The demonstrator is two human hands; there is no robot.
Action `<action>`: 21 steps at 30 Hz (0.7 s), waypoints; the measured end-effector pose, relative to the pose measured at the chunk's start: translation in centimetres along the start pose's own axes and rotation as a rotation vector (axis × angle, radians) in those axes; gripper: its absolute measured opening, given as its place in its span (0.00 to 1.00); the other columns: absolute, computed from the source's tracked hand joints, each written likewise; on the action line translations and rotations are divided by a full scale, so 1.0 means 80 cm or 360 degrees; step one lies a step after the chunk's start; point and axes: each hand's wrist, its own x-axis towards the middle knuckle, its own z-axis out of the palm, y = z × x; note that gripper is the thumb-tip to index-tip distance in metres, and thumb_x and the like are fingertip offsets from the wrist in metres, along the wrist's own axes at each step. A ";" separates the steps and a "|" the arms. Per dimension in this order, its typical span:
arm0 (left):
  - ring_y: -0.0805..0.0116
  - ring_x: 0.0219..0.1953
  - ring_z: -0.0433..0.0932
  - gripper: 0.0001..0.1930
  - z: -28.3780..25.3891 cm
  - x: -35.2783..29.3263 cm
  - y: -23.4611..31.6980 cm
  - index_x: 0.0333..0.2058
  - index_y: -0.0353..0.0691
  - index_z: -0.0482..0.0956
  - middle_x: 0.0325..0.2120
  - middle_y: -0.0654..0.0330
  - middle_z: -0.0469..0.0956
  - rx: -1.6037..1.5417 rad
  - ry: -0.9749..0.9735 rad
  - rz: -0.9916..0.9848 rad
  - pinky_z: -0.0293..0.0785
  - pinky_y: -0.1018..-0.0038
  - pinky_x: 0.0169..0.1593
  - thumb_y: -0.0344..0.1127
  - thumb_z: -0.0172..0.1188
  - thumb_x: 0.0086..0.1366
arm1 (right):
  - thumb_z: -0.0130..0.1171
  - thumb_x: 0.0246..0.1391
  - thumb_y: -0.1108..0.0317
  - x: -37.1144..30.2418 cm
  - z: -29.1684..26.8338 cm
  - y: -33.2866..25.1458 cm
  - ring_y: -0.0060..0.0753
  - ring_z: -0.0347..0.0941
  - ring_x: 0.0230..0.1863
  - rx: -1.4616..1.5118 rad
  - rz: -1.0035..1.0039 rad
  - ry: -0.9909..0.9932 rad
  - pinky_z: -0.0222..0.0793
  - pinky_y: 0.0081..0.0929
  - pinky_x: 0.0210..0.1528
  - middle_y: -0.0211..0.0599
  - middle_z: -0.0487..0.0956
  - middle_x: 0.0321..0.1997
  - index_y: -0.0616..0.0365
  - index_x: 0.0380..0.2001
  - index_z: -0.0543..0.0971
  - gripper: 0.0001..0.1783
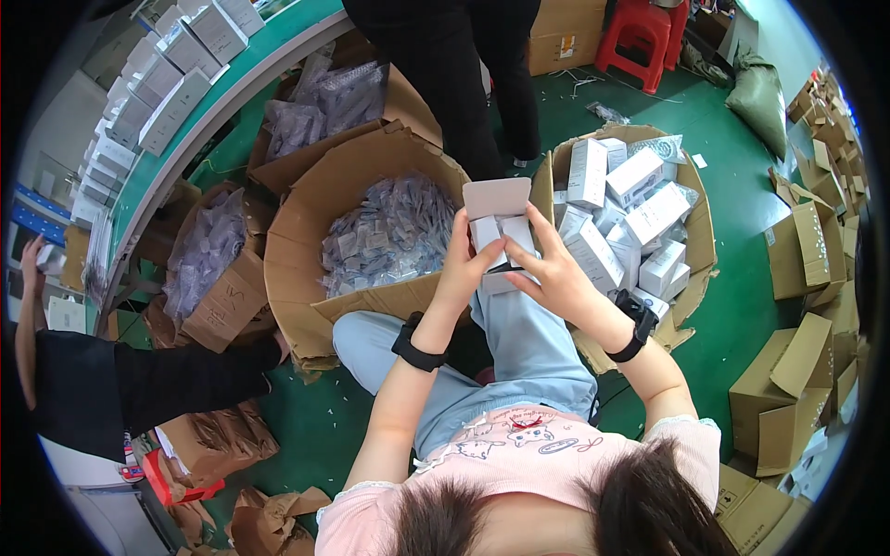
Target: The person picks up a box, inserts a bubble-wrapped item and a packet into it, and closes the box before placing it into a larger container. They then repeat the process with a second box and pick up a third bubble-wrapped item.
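Note:
A small white box (498, 198) is held up over my lap, its lid flap standing open away from me. Pale white pieces sit inside its mouth. My left hand (464, 263) grips the box's left side, with the thumb over the opening. On the opposite side my right hand (558, 271) is closed round it, its thumb at the near edge. To the left, a big cardboard carton (298, 243) holds a heap of small clear-wrapped packets (394, 232). Just right of my hands, another carton (702, 255) is piled with white boxes (656, 213).
Bubble-wrapped items (348, 97) fill a carton farther back, near a standing person in black trousers (445, 65). Another person's arm (31, 315) reaches toward a green-topped bench (278, 32) at left, lined with white boxes. Opened cartons (783, 394) crowd the right; red stools (640, 42) stand behind.

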 end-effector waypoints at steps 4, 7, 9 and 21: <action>0.68 0.50 0.63 0.28 0.004 0.001 0.001 0.52 0.42 0.56 0.46 0.60 0.63 0.0120 0.0009 0.0094 0.59 0.74 0.53 0.26 0.56 0.53 | 0.64 0.37 0.68 -0.003 0.015 0.009 0.52 0.50 0.61 0.0965 0.0323 0.0249 0.55 0.38 0.57 0.49 0.50 0.62 0.54 0.49 0.69 0.30; 0.65 0.52 0.62 0.28 0.003 0.003 0.002 0.52 0.42 0.55 0.48 0.58 0.62 0.0320 0.0082 0.0431 0.58 0.70 0.54 0.27 0.56 0.53 | 0.66 0.35 0.67 -0.003 0.022 0.020 0.50 0.52 0.61 0.1135 0.0341 0.0307 0.56 0.37 0.57 0.47 0.52 0.62 0.55 0.51 0.67 0.34; 0.63 0.53 0.62 0.27 0.002 0.002 0.001 0.51 0.42 0.57 0.49 0.56 0.62 0.0345 0.0069 0.0513 0.58 0.69 0.55 0.28 0.57 0.53 | 0.67 0.34 0.67 0.001 0.026 0.027 0.48 0.55 0.59 0.0622 0.0080 0.0183 0.57 0.36 0.56 0.46 0.54 0.61 0.56 0.53 0.65 0.38; 0.50 0.50 0.67 0.19 -0.012 -0.011 0.057 0.40 0.37 0.70 0.48 0.46 0.67 0.1204 -0.0408 0.0607 0.61 0.65 0.53 0.43 0.58 0.54 | 0.68 0.31 0.69 0.000 0.031 0.035 0.48 0.62 0.54 0.0502 0.0126 0.0163 0.62 0.34 0.51 0.45 0.61 0.56 0.59 0.47 0.68 0.34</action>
